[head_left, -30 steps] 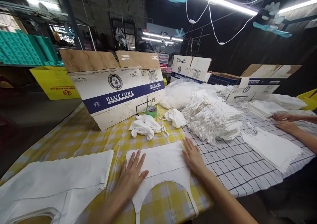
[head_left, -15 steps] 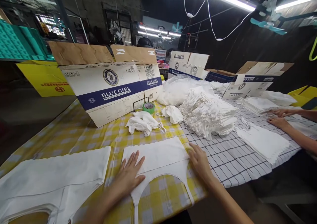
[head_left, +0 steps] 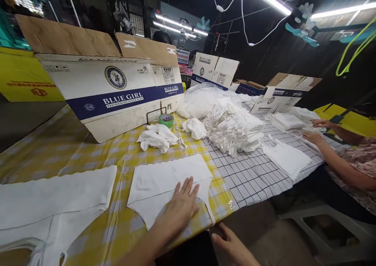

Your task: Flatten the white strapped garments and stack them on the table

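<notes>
A white camisole point(head_left: 164, 178) lies flat before me on the yellow checked tablecloth, scalloped hem away from me and thin straps toward me. My left hand point(head_left: 183, 201) rests flat on its right half, fingers stretched out. Past the table's front edge, just below the camisole's right strap, my right hand point(head_left: 230, 242) hangs with thumb and fingers apart and nothing visible in it. At the left, several more white camisoles point(head_left: 67, 195) lie stacked. Beyond, a crumpled white garment point(head_left: 158, 136) sits near a roll of green tape point(head_left: 166, 120).
A large Blue Girl carton point(head_left: 123, 97) stands at the back left. A tall pile of white garments point(head_left: 232, 127) occupies the middle. On the right, a co-worker's hands point(head_left: 315, 134) handle white garments beside a flat stack point(head_left: 286, 154). A plastic stool point(head_left: 326, 227) stands below.
My left hand has slid right across the camisole. My right hand has left the camisole's right edge and dropped toward me, past the table edge. The view has shifted right.
</notes>
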The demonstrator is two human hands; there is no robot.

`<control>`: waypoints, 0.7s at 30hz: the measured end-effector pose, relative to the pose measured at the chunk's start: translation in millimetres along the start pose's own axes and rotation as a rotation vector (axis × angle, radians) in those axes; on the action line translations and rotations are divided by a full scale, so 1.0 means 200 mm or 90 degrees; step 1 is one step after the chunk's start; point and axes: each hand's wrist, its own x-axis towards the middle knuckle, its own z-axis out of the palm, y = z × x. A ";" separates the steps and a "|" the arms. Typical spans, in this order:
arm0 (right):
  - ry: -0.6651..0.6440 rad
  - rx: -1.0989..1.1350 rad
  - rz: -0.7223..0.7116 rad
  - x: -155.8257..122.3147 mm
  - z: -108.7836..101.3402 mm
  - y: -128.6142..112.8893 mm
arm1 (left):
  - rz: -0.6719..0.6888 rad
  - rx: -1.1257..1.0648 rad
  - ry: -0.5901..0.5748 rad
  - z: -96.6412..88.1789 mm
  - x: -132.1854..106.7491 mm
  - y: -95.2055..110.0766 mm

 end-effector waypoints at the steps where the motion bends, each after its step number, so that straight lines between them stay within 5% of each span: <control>1: 0.001 0.048 -0.015 0.02 0.04 -0.01 | 0.020 -0.021 -0.011 0.01 -0.04 0.04; 6: 0.001 0.094 -0.044 0.02 0.12 -0.06 | 0.206 -0.164 -0.099 -0.07 -0.19 0.11; 11: 0.021 0.064 -0.048 -0.01 0.09 -0.01 | -0.001 -0.006 0.070 -0.09 -0.15 0.05; 15: 0.023 0.070 -0.040 -0.04 0.06 0.01 | 0.108 -0.101 0.045 -0.06 -0.14 0.05; 19: 0.051 0.093 -0.015 -0.06 0.07 0.01 | -0.024 -0.090 0.253 -0.09 -0.06 -0.07; 21: 0.047 0.083 -0.018 -0.06 0.08 0.00 | -0.057 -0.073 0.286 -0.09 0.00 -0.16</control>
